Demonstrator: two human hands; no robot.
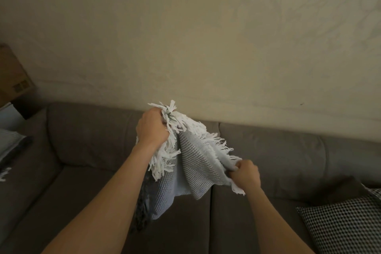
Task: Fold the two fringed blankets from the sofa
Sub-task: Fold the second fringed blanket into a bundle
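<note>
A pale grey-white knitted blanket (191,163) with white fringes hangs in the air above the brown sofa (88,140). My left hand (151,128) grips a bunched fringed edge at the top. Lower and to the right, my right hand (245,175) pinches another fringed edge of the same blanket. A darker grey fringed cloth (142,210) hangs beside my left forearm, partly hidden by the pale blanket. At the far left edge lies more pale cloth with a white fringe (8,150).
A black-and-white patterned cushion (344,225) lies on the sofa seat at the right. A cardboard box (14,76) stands at the left, beyond the sofa arm. The cream wall (206,37) rises behind the backrest.
</note>
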